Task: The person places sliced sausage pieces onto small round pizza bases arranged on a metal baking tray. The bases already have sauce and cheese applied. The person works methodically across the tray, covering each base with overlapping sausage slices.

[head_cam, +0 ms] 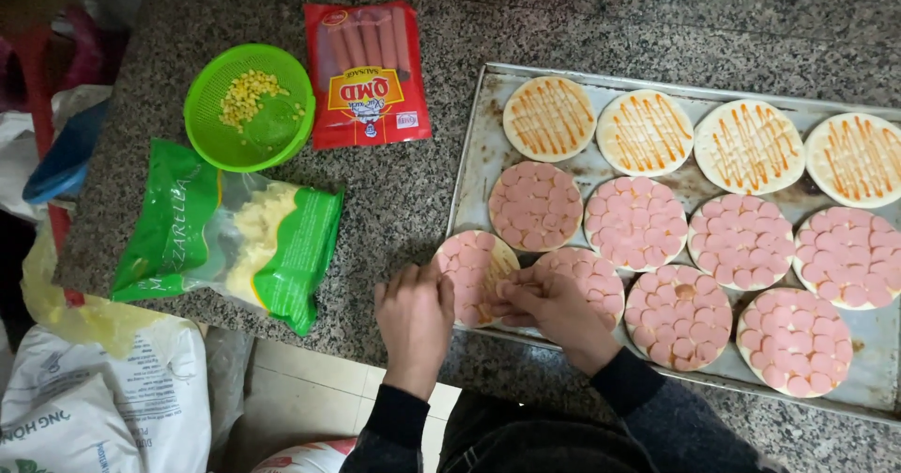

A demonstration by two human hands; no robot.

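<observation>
A metal baking tray (475,144) lies on the granite counter and holds several small round dough bases. The back row is striped with orange sauce (550,117); the others are covered with pink sausage slices (636,222). The front-left base (472,253) is partly covered. My left hand (414,315) rests at its left edge, fingers curled. My right hand (549,309) pinches at its right side, fingertips together over the slices; what it holds is hidden.
A green strainer (282,149) with corn kernels, a red pack of sausages (367,75) and a green-and-clear bag of shredded cheese (235,234) lie left of the tray. White sacks (94,398) stand below the counter's front edge.
</observation>
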